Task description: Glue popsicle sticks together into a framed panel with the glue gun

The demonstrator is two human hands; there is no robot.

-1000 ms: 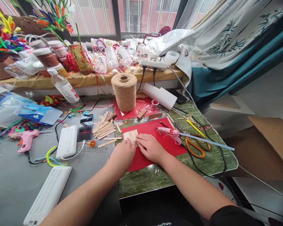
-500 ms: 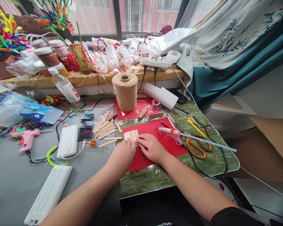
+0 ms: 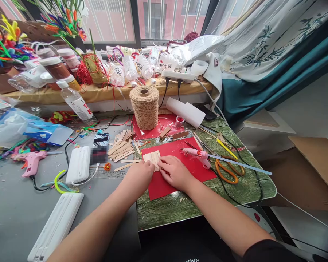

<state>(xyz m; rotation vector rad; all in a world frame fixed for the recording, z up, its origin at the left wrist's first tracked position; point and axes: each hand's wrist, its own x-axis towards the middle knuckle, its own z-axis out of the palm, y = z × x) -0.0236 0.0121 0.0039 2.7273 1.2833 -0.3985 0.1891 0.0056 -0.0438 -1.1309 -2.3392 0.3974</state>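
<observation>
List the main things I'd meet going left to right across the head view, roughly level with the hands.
Pink glue gun, white power bank, pile of wooden sticks, left hand, row of wooden sticks, right hand, second pink glue gun, orange-handled scissors.

Pale cream on the row of craft sticks, against plain, even red on the sheet beneath; a similar pale tan through the loose stick pile. Green with a streaky, darker wood-grain pattern across the surface in front, flat grey on the mat at left. Pink on both the near glue gun and the far glue gun, milky blue-white along the glue rod. Amber-orange on the scissor handles, sandy brown on the ridged twine spool. Neon yellow-green on the curved pipe cleaner. White with dark leafy sprigs on the upper curtain, solid teal on the lower drape.
</observation>
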